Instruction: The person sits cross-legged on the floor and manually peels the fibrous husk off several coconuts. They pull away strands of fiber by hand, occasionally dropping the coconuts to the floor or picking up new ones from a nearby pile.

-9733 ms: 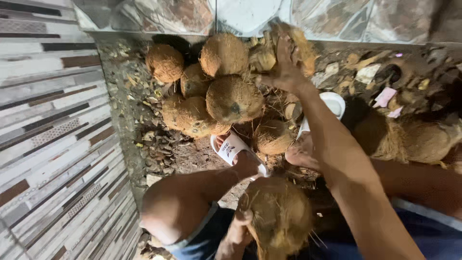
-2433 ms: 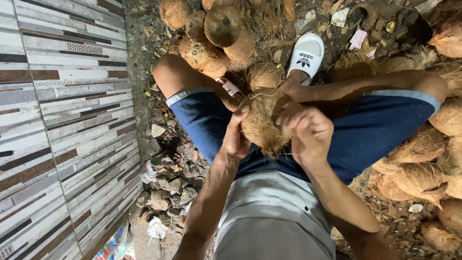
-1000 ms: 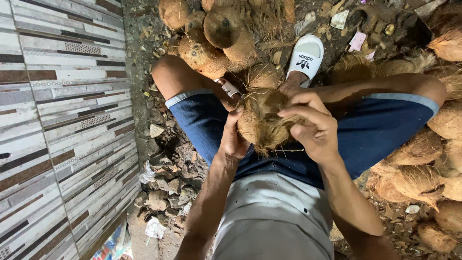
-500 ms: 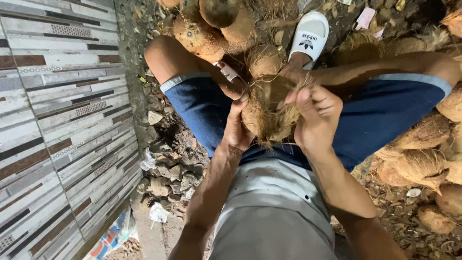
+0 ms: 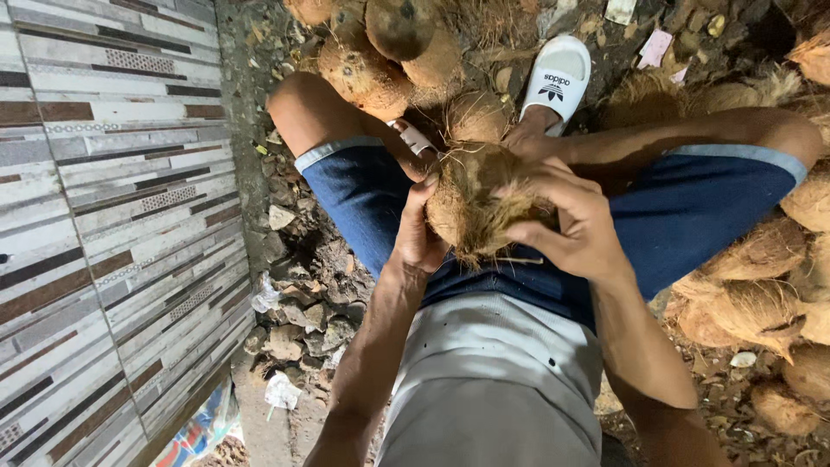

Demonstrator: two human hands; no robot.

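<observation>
Head view: coconut [image 5: 471, 203] sits in lap betw. knees, so thighs brace it. Left hand [image 5: 418, 233] cups its side, fingers pressed together; right hand [image 5: 566, 216] claws over top, fingers spread, hooked into husk fibres. Vs 0.5 s ago: right fingers wider across husk.

Both hands, left [image 5: 421, 238] and right [image 5: 575, 225], grip a fibrous husked coconut [image 5: 475, 203] over blue-shorted knees.

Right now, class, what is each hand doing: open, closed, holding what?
Left hand: closed on the husked coconut, gripping its left side.
Right hand: closed on the same coconut, fingers curled over its fibrous top.
</observation>
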